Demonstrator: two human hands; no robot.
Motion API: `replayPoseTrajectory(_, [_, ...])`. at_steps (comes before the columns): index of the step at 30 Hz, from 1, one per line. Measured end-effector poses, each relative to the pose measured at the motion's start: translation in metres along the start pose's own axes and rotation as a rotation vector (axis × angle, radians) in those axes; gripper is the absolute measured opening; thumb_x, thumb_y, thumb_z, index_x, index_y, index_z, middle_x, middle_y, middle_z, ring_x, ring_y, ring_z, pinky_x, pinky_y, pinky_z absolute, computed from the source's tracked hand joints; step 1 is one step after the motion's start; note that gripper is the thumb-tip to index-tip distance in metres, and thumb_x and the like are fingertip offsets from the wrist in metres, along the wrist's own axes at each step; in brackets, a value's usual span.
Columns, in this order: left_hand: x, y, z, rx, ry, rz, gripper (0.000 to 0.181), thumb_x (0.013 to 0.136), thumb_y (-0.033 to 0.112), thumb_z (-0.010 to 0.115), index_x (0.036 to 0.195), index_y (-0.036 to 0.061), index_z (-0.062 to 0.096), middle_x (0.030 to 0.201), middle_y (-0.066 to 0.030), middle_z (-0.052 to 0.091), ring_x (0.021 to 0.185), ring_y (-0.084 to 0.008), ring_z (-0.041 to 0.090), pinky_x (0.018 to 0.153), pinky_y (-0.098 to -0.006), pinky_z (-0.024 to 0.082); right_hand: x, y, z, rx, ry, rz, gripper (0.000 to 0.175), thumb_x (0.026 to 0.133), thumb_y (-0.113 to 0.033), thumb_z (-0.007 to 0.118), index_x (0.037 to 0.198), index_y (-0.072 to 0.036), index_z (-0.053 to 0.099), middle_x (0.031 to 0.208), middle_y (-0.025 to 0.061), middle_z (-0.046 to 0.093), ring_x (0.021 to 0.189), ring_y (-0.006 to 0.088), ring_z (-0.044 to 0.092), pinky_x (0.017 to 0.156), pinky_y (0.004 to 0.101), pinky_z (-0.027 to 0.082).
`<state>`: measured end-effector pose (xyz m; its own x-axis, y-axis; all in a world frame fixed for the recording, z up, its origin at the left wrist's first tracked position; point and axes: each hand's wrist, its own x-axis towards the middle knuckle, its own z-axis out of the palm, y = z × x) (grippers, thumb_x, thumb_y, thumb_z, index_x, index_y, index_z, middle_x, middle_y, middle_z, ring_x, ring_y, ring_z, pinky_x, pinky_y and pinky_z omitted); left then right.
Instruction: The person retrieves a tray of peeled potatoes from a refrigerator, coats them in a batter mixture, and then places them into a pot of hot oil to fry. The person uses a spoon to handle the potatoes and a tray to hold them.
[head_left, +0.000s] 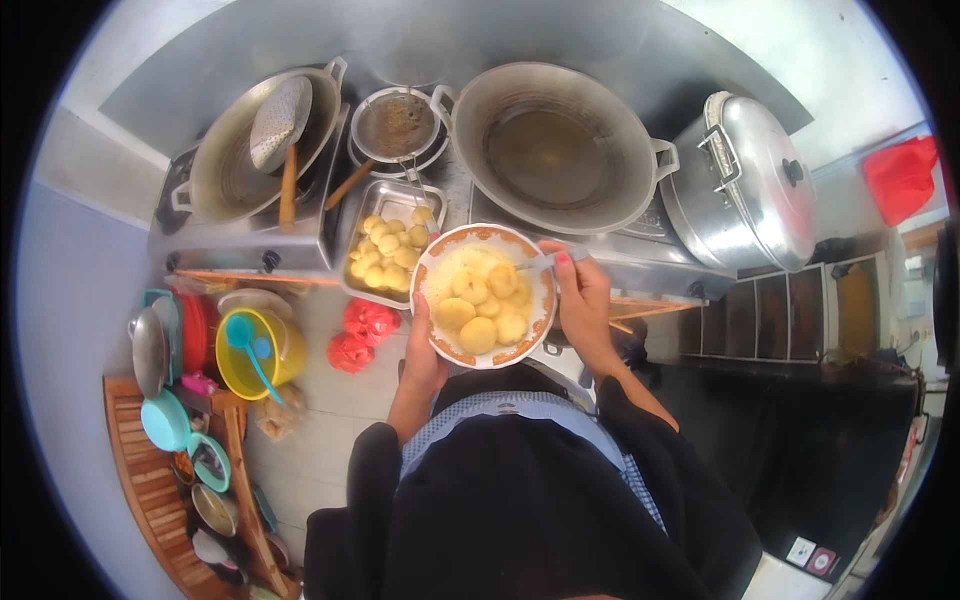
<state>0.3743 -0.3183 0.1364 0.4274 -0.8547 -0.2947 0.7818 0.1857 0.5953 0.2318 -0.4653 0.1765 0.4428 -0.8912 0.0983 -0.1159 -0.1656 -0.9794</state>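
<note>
My left hand (425, 345) holds the lower left rim of a white bowl (544, 319) with a brown patterned edge. Inside it, several round yellow patties (478, 335) lie in a pale yellow, frothy liquid. At the bowl's upper right, my right hand (579, 289) is closed on the handle of a utensil (534, 262), whose lower end is hidden among the patties; its kind I cannot tell. A rectangular metal tray (439, 196) with more yellow patties sits just behind the bowl to the left. Beyond the bowl stands a large wok (559, 157) with dark liquid in its bottom.
Another wok (217, 161) at the left carries a perforated skimmer (281, 124) with a wooden handle. Between the woks rests a round strainer (396, 126). A lidded metal pot (739, 184) stands right. Low at left are a yellow bucket (292, 349) and a wooden rack (236, 450); red plastic bags (367, 326) lie below the tray.
</note>
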Motion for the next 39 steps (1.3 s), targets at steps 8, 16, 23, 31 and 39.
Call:
replayPoseTrajectory(8, [-0.007,-0.038,0.054,0.032,0.08,0.063,0.067,0.106,0.051,0.03,0.149,0.0011,0.031,0.147,-0.0171,0.045,0.134,-0.0282,0.048,0.11,-0.0406,0.041,0.028,-0.016,-0.069,-0.112,-0.191,-0.447,0.023,0.103,-0.014,0.05,0.101,0.001,0.067,0.08,0.0065,0.066,0.072,0.0099,0.059,0.064,0.0258,0.046])
replayPoseTrajectory(16, [-0.007,-0.045,0.061,0.018,0.098,0.104,0.067,0.105,0.052,0.031,0.149,0.0014,0.031,0.147,-0.0166,0.045,0.133,-0.0277,0.048,0.11,-0.0397,0.041,0.022,-0.023,-0.104,-0.088,-0.087,-0.414,0.023,0.104,-0.012,0.048,0.102,0.002,0.066,0.083,0.0084,0.068,0.072,0.0111,0.063,0.064,0.0244,0.049])
replayPoseTrajectory(23, [-0.003,-0.044,0.064,0.024,0.051,0.13,0.066,0.105,0.051,0.031,0.15,0.0016,0.03,0.149,-0.0161,0.043,0.135,-0.0268,0.047,0.112,-0.0391,0.039,0.035,-0.029,-0.101,-0.042,-0.086,-0.3,0.022,0.105,-0.015,0.048,0.107,0.001,0.063,0.08,0.0063,0.066,0.071,0.0108,0.061,0.066,0.025,0.049])
replayPoseTrajectory(31, [-0.001,-0.034,0.058,0.063,0.101,0.102,0.065,0.106,0.05,0.032,0.15,0.0013,0.03,0.149,-0.016,0.044,0.135,-0.0266,0.046,0.112,-0.0388,0.038,0.039,-0.061,-0.087,-0.318,-0.185,-0.706,0.011,0.096,-0.005,0.057,0.099,0.0,0.066,0.083,0.0112,0.068,0.069,0.0211,0.067,0.065,0.0302,0.052])
replayPoseTrajectory(39, [-0.003,-0.019,0.048,0.083,0.003,0.082,0.065,0.105,0.05,0.034,0.148,0.0006,0.032,0.148,-0.0163,0.045,0.134,-0.0266,0.047,0.111,-0.039,0.039,0.065,-0.051,-0.064,-0.247,-0.323,-0.22,0.018,0.099,-0.01,0.054,0.096,0.002,0.066,0.079,0.0124,0.069,0.066,0.0153,0.066,0.06,0.0298,0.052])
